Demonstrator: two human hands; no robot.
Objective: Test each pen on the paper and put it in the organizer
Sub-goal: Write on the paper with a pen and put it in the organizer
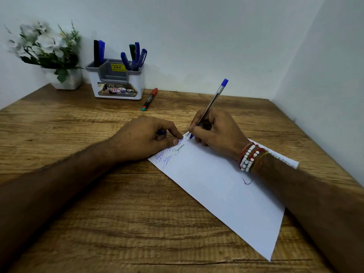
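Note:
A white sheet of paper (220, 186) lies slanted on the wooden desk, with blue and dark scribbles near its upper left corner. My right hand (214, 133) grips a clear pen with a blue end (213, 101), its tip touching the paper's top corner. My left hand (145, 138) rests on the paper's left corner, fingers curled around a small blue pen cap (162, 132). The white and grey organizer (116, 80) stands at the back by the wall and holds several blue and dark pens. A red-capped marker (150, 99) lies on the desk just right of the organizer.
A white pot with white flowers (49, 54) stands in the back left corner. Walls close off the desk at the back and on the right. Beaded bracelets sit on my right wrist (250, 156).

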